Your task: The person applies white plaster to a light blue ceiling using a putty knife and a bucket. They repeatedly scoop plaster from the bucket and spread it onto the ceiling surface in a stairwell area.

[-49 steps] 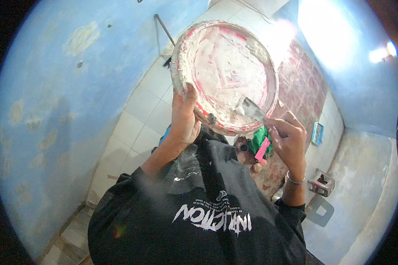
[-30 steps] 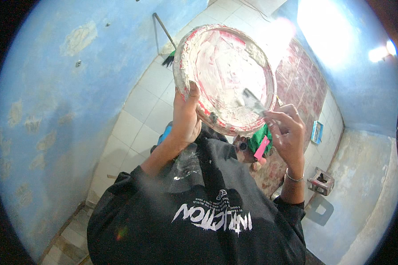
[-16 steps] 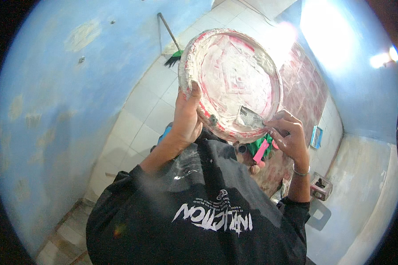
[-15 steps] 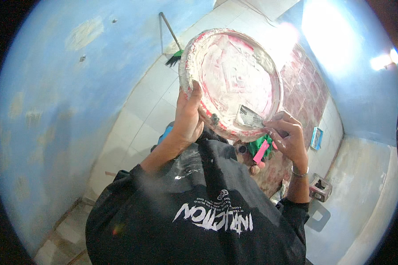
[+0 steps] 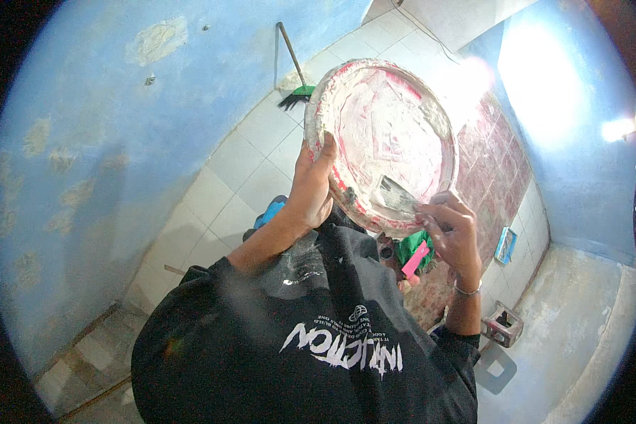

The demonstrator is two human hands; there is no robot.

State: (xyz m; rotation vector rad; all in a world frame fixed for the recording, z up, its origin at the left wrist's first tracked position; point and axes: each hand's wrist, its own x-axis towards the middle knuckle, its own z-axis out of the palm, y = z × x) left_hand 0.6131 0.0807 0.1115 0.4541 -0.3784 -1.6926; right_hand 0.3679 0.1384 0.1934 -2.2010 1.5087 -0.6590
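Observation:
My left hand (image 5: 312,185) is closed on the left rim of a round bucket lid (image 5: 360,131), its thumb over the edge. Whitish paste is smeared across the lid, with red showing through near the rim. A putty knife (image 5: 394,196) is gripped in my right hand (image 5: 451,230) at the lid's lower right. Its flat, paste-streaked blade lies on or just over the lid's surface; I cannot tell whether it touches. My right fingers hide most of the knife's handle.
A green broom (image 5: 302,91) leans against the patchy blue wall (image 5: 92,177) at left. Beyond my right hand are green cloth (image 5: 407,249) with a pink piece (image 5: 417,260), a blue-framed item (image 5: 505,245) and a small stool (image 5: 502,325). Bright lamplight glares at upper right.
My right hand and the putty knife have shifted slightly left across the lid. My left hand keeps its hold on the rim. The whole view has also shifted a little.

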